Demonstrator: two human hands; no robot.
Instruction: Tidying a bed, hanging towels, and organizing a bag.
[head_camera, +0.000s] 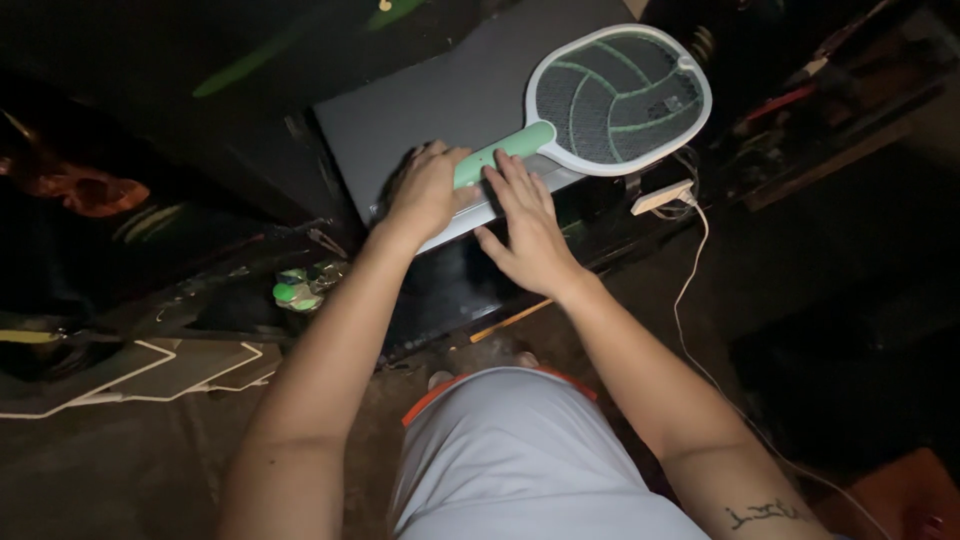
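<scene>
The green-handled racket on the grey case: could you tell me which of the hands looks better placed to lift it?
Probably the left hand: it lies at the end of the racket's green handle, where a grip falls naturally. The right hand rests flat beside the handle, mostly on the grey case.
</scene>
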